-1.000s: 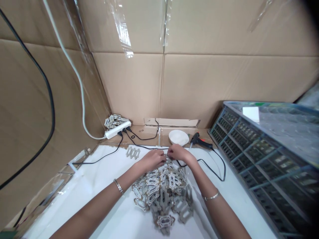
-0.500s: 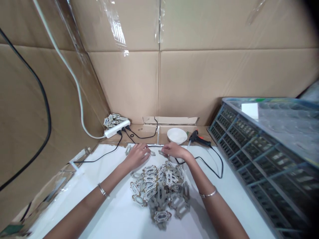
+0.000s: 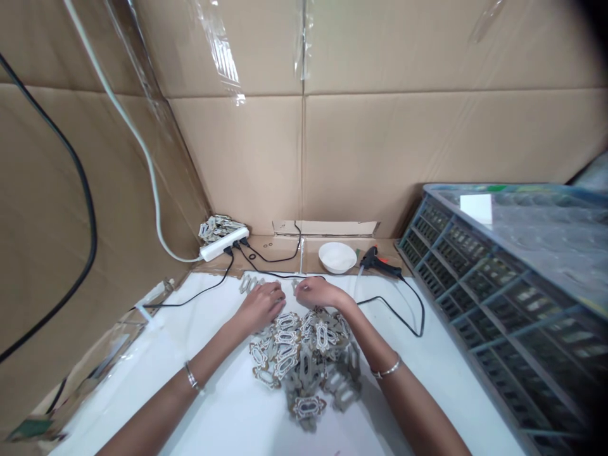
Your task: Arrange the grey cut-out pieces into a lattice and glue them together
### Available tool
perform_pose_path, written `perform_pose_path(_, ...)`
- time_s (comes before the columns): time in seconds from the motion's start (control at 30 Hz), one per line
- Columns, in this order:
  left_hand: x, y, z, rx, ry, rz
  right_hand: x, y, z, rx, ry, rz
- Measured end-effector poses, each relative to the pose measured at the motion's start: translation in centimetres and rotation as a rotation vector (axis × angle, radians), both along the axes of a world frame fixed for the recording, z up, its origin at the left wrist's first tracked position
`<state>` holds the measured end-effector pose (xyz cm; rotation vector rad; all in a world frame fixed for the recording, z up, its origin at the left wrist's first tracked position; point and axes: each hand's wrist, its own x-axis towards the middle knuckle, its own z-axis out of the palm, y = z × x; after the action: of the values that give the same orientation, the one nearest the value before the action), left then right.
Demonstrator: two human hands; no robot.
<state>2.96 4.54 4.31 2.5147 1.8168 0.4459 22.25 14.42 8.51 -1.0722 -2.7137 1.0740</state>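
The left hand [image 3: 261, 308] and right hand [image 3: 318, 292] are held apart, just above the pile of ornate cut-out plates [image 3: 304, 361] on the white desk [image 3: 418, 380]. Whether anything's pinched can't be told, tbh.

Ornate openwork plates [image 3: 304, 367], grey-brown w/ scalloped edges & oblong cutouts; heaped loose, overlapping, some tilted, on white sheet [image 3: 228, 411]; several w/ pale trim, others plain; small row of same plates [image 3: 249, 284] lies apart, near far edge of sheet; one more piece [image 3: 295, 285] just beyond heap.
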Motion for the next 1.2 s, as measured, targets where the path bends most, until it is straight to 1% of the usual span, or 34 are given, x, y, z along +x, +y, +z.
perform_pose_path(0.17,-2.6,-1.7,-0.7,0.066,-0.09,0.115,-0.7,-0.6,-0.3,0.042,0.063,-0.002)
perform_pose_path(0.33,-3.9,-2.8,-1.0,0.117,-0.151,0.231,-0.8,-0.7,-0.6,0.063,0.112,0.016)
perform_pose_path(0.4,-4.2,-2.9,-1.3,0.107,-0.149,0.214,-0.9,-0.8,-0.8,0.059,0.133,0.046)
perform_pose_path(0.57,-4.0,-2.8,-1.8,0.036,-0.093,0.085,-1.5,-1.3,-1.4,0.035,0.228,0.114)
perform_pose_path(0.67,-4.0,-2.8,-1.8,0.024,-0.091,0.077,-1.7,-1.4,-1.7,0.0,0.258,0.15)
perform_pose_path(0.83,-4.0,-3.4,-1.4,0.028,-0.096,0.082,-1.9,-1.4,-2.1,-0.109,0.273,0.204)
perform_pose_path(0.93,-3.7,-3.9,-1.0,0.034,-0.106,0.081,-1.9,-1.4,-2.0,-0.152,0.268,0.24)
perform_pose_path(1.0,-3.3,-4.2,-0.5,0.041,-0.122,0.073,-1.7,-1.3,-1.5,-0.16,0.305,0.242)
perform_pose_path(1.07,-2.9,-4.6,0.2,0.033,-0.148,0.075,-1.4,-0.9,-0.7,-0.14,0.339,0.197)
perform_pose_path(1.13,-2.5,-5.0,1.1,-0.019,-0.183,0.077,-0.8,-0.5,0.2,-0.102,0.325,0.143)
perform_pose_path(1.2,-2.2,-5.4,1.8,-0.1,-0.222,0.062,-0.2,-0.2,1.0,-0.062,0.257,0.119)
